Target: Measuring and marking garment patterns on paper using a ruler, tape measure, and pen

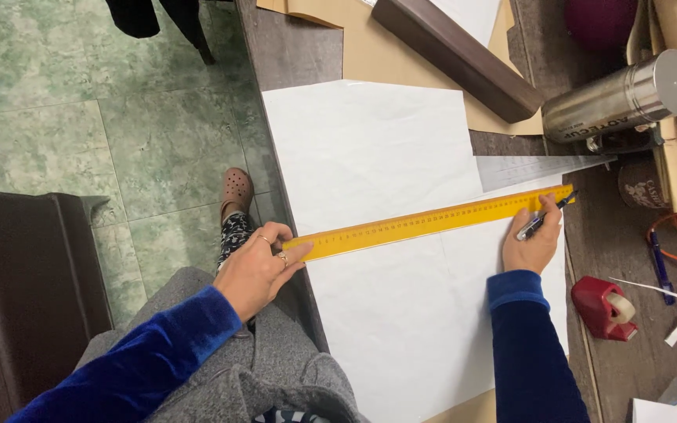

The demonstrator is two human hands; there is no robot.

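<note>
We press our left hand (256, 266) flat-fingered on one end of the yellow ruler (432, 222), which lies slanted across white paper (378, 149) on the counter (295, 51). Our right hand (533, 243) fingers grip a pen (542, 215) at the ruler's far end.

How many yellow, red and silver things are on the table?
Yellow: 1, the ruler under the left hand, with the right hand holding a pen at its far end.
Red: 1, the tape dispenser.
Silver: 1, the flask.
Total: 3
</note>
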